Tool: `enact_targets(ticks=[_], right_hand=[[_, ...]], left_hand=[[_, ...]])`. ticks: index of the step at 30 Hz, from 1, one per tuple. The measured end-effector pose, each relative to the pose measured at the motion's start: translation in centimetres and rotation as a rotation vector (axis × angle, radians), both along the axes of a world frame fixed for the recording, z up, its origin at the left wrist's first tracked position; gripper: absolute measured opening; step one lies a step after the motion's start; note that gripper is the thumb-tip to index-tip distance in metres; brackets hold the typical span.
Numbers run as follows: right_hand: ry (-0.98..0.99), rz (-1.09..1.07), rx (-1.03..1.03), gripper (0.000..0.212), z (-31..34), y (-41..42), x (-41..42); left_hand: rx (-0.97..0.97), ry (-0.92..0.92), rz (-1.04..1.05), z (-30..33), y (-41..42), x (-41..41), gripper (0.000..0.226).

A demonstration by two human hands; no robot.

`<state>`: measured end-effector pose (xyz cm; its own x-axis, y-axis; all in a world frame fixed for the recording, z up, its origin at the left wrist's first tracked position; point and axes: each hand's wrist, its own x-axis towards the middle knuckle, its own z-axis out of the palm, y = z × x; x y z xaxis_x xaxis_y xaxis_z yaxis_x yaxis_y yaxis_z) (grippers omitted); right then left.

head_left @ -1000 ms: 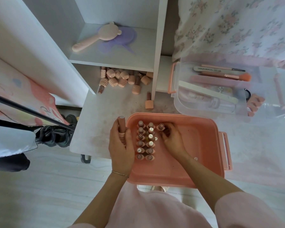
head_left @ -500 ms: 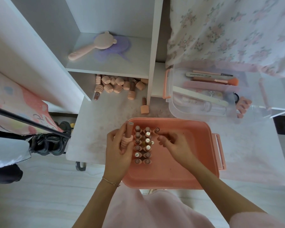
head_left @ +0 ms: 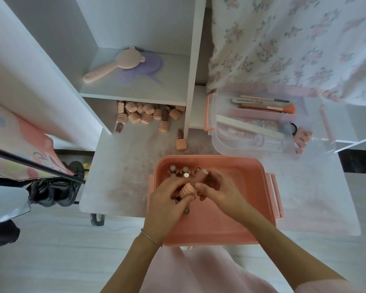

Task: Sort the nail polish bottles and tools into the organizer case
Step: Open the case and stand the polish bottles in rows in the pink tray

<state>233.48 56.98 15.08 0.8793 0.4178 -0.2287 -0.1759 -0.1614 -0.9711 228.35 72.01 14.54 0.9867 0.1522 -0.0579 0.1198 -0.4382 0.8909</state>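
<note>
Over the pink organizer case (head_left: 237, 225), the left hand (head_left: 167, 201) and right hand (head_left: 222, 192) both curled round one ribbed-cap nail polish bottle (head_left: 187, 190), which lay between them. Its long axis ran from 7 to 1 o'clock, cap toward 7. At 1 o'clock, a nail file (head_left: 249, 100) read "SANANMOG".
</note>
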Motion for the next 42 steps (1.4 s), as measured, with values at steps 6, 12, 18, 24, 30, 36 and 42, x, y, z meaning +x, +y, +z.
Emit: enact_targets(ticks=[6, 12, 18, 24, 30, 36, 42], right_hand=[[-0.116, 0.076, -0.376, 0.018, -2.6, -2.5, 0.4], [-0.172, 0.035, -0.545, 0.012, -7.0, -2.5, 0.7], [-0.163, -0.065, -0.543, 0.013, -9.3, -2.1, 0.9], [-0.08, -0.193, -0.495, 0.024, -10.4, -1.8, 0.9], [-0.084, -0.245, -0.465, 0.026, -10.7, -1.4, 1.0], [-0.056, -0.249, -0.427, 0.02, -10.5, -0.7, 1.0], [-0.034, -0.271, -0.434, 0.013, -10.5, -0.4, 0.9]], left_hand=[[0.303, -0.067, 0.221, -0.9, 1.1, 0.8, 0.036], [0.114, 0.206, 0.256, -3.3, 2.2, 0.6, 0.042], [0.086, 0.159, 0.26, -3.6, 2.4, 0.7, 0.034], [0.084, 0.158, 0.267, -3.9, 2.6, 0.6, 0.035], [0.093, 0.14, 0.265, -4.1, 2.6, 0.6, 0.034], [0.089, 0.132, 0.269, -4.2, 2.6, 0.6, 0.034], [0.093, 0.132, 0.271, -4.1, 2.6, 0.6, 0.033]])
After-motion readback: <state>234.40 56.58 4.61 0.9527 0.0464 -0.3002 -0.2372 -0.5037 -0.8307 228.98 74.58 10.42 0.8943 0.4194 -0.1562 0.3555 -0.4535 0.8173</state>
